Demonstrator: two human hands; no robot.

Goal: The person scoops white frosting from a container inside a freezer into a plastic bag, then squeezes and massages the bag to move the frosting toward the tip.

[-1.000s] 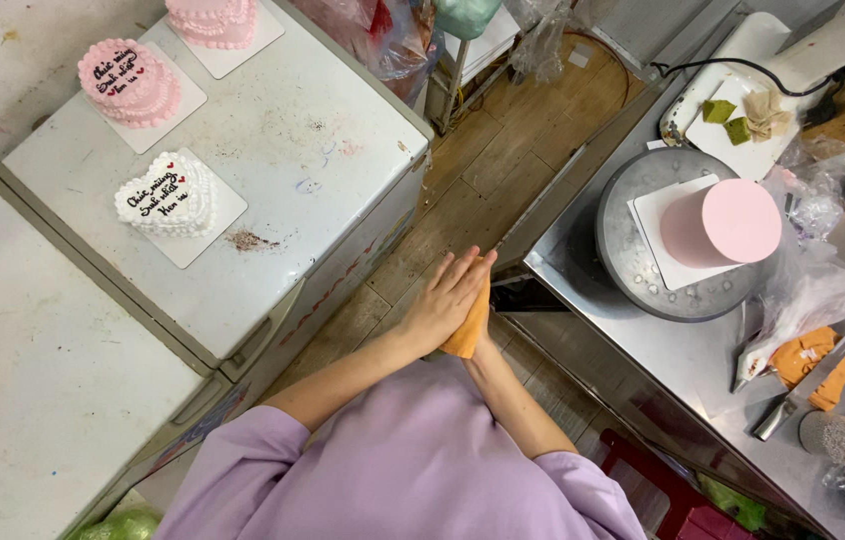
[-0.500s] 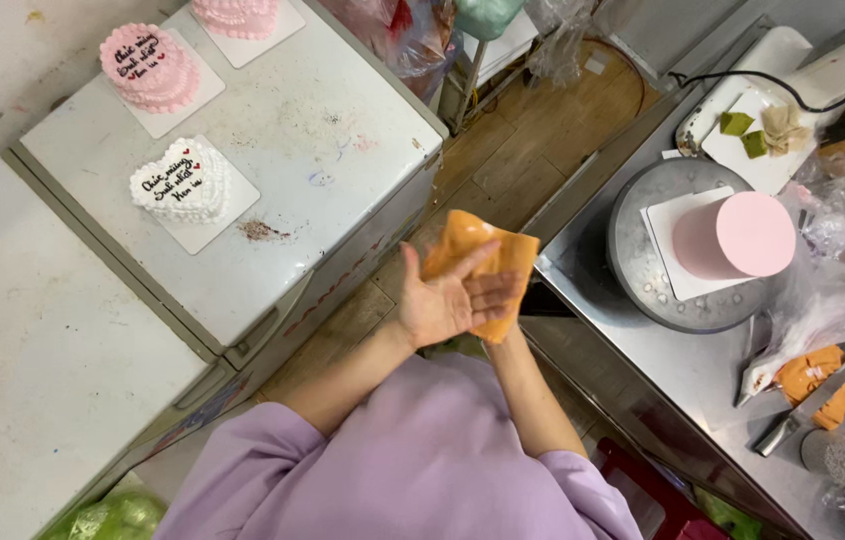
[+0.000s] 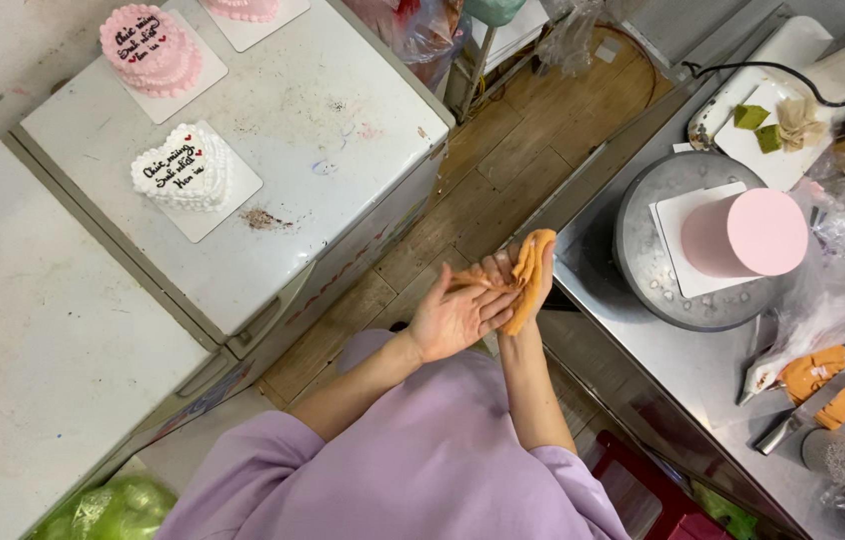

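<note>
1. Seen from above, a person in a lilac top holds both hands together in front of the chest, over a wooden floor.
2. The left hand lies open, palm toward the other hand, its fingers straight and close together, pressed flat against an orange cloth.
3. The right hand is mostly hidden behind the left hand and the cloth. A few of its fingertips show at the top, curled on the cloth; how firmly they grip cannot be told.
4. The orange cloth is sandwiched between the two palms, standing upright, with its upper edge poking out just beyond the fingertips.
5. Just right of the fingers begins a steel worktable.
6. Further right on it, well clear of the fingers, a round metal turntable carries a smooth pink cake on a white board.
7. Below and right of that lie an orange piping bag and a metal scraper.
8. Far left of the fingers, across the floor, a white chest freezer bears a white heart-shaped cake with dark lettering.
9. Beyond it, farthest up-left, sits a pink heart-shaped cake.
</note>
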